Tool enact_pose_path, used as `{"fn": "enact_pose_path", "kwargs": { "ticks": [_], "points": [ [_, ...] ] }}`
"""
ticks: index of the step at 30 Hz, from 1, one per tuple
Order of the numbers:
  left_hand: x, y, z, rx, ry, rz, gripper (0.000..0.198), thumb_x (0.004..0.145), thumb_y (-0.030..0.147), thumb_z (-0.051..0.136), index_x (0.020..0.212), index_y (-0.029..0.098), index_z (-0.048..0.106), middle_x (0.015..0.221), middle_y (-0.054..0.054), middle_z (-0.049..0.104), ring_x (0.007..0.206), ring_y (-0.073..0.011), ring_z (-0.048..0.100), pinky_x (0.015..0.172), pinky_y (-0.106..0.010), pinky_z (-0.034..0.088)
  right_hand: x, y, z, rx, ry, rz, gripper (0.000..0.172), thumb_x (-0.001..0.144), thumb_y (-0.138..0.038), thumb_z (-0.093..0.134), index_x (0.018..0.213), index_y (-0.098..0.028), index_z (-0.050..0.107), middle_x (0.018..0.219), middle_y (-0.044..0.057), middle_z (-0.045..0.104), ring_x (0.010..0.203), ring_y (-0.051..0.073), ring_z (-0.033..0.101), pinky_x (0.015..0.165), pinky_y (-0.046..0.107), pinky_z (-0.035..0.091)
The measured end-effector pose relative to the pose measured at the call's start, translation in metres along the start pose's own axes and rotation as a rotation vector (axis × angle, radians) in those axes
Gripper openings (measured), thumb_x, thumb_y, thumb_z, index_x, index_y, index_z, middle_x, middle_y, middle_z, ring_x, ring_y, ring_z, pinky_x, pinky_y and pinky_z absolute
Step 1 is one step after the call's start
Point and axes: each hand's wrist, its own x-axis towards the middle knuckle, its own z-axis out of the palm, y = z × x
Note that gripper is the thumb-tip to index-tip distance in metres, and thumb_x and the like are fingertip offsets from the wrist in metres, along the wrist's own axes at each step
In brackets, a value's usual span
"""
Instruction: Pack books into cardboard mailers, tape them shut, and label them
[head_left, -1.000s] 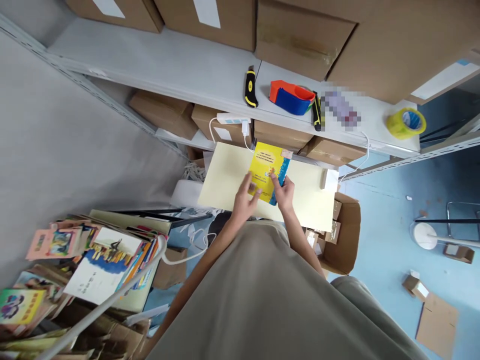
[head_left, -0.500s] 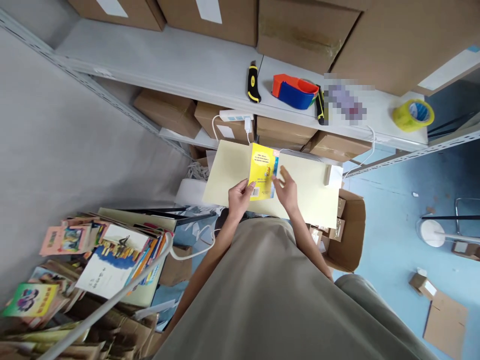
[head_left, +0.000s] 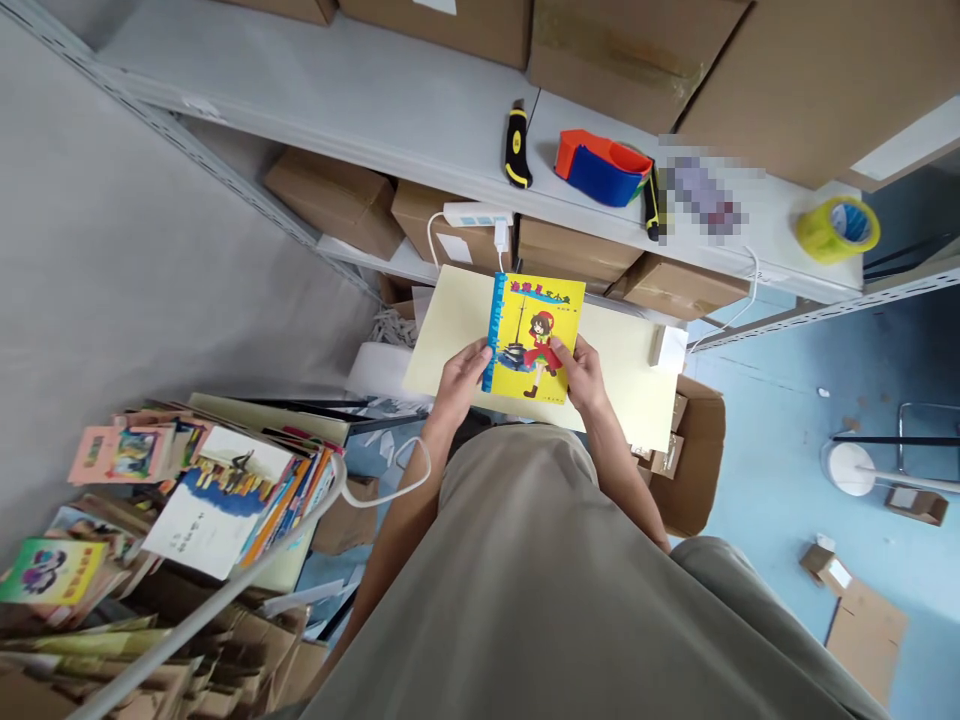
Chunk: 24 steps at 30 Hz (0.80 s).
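Observation:
A small yellow book (head_left: 534,335) with a blue spine and a cartoon girl in red on its cover is held face up over a pale cream board (head_left: 622,375). My left hand (head_left: 459,372) grips its lower left edge at the spine. My right hand (head_left: 581,372) grips its lower right edge. Both hands have fingers closed on the book.
A grey shelf (head_left: 375,110) ahead carries a black-yellow utility knife (head_left: 517,148), an orange-blue tape dispenser (head_left: 600,168) and a yellow tape roll (head_left: 838,228). Cardboard boxes (head_left: 337,205) sit below. A heap of picture books (head_left: 202,490) lies at left, an open carton (head_left: 694,470) at right.
The book was turned over from its back cover to its front cover. Both hands now hold it by the lower edges.

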Motion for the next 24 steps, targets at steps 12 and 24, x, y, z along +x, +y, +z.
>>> {"fn": "enact_pose_path", "kwargs": {
  "ticks": [12,24],
  "points": [
    [0.003,0.0,0.015,-0.15,0.048,-0.059,0.073,0.072,0.068,0.102,0.123,0.019,0.086,0.112,-0.012,0.089,0.124,-0.0354,0.083,0.109,-0.049,0.069,0.014,0.012,-0.005,-0.26,0.163,-0.105,0.083,0.08,-0.087,0.083,0.133,-0.024,0.074,0.156,0.017,0.076,0.143,0.036,0.074,0.116,0.054,0.067],
    [-0.017,0.005,0.043,0.257,-0.107,0.249,0.051,0.097,0.052,0.085,0.14,0.024,0.084,0.151,-0.011,0.08,0.151,-0.0361,0.07,0.137,-0.052,0.049,0.005,0.006,0.033,-0.258,0.227,-0.137,0.066,0.087,-0.084,0.078,0.113,-0.023,0.076,0.109,0.009,0.087,0.104,0.03,0.082,0.099,0.045,0.07]
  ]
}}
